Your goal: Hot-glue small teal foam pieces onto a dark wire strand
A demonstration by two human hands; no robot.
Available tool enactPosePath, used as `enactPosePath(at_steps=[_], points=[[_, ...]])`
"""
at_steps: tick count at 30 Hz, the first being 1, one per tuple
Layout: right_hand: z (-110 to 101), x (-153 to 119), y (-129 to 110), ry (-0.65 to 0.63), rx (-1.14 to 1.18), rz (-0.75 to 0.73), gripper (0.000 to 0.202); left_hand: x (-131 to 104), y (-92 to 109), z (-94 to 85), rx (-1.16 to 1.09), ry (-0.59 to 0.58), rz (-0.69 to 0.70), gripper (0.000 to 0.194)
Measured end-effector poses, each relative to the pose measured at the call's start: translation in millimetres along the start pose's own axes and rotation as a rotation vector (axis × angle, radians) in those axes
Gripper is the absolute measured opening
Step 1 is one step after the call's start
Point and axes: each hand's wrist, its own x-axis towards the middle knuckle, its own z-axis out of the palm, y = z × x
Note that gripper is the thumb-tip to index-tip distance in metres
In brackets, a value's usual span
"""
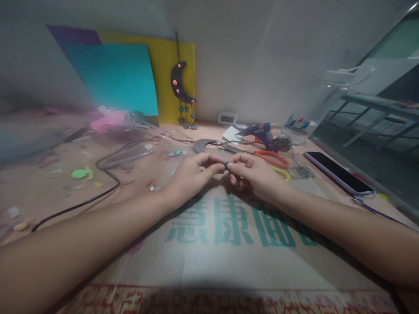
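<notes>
Over the middle of the cardboard sheet, my left hand and my right hand meet at their fingertips. Both are closed in a pinch on a small dark piece, whose kind is too small to make out. Something dark also shows under the curled fingers of my right hand, mostly hidden. Just beyond my hands lies a grey crescent cutout. Orange-handled scissors rest behind my right hand, with a yellow handle partly covered by it.
A decorated dark crescent hangs before yellow card at the wall. A blue glue gun, grey yarn and a phone lie right. A black cable and scraps lie left. A clear container stands back right.
</notes>
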Motion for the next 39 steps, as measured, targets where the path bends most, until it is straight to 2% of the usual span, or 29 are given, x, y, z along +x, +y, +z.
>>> enactPosePath(at_steps=[6,16,26,31,39], points=[[-0.8,0.8,0.9,0.019,-0.021,-0.020,0.028,1.2,-0.7,2.0,-0.031,-0.047,-0.045,0.018],[7.6,-5.2,-3.3,0.037,-0.194,-0.059,0.023,2.1,-4.5,2.8,0.062,-0.005,-0.002,0.016],[7.1,-6.0,-1.8,0.012,-0.187,-0.160,0.024,2.0,-0.2,1.9,0.035,0.008,-0.033,0.014],[8.5,-6.5,-4.0,0.046,-0.206,-0.116,0.024,1.6,-1.1,1.0,0.046,-0.011,0.006,0.016],[8.6,-6.6,-4.4,0.086,-0.261,-0.107,0.021,0.5,2.8,0.7,0.081,0.007,-0.040,0.020]])
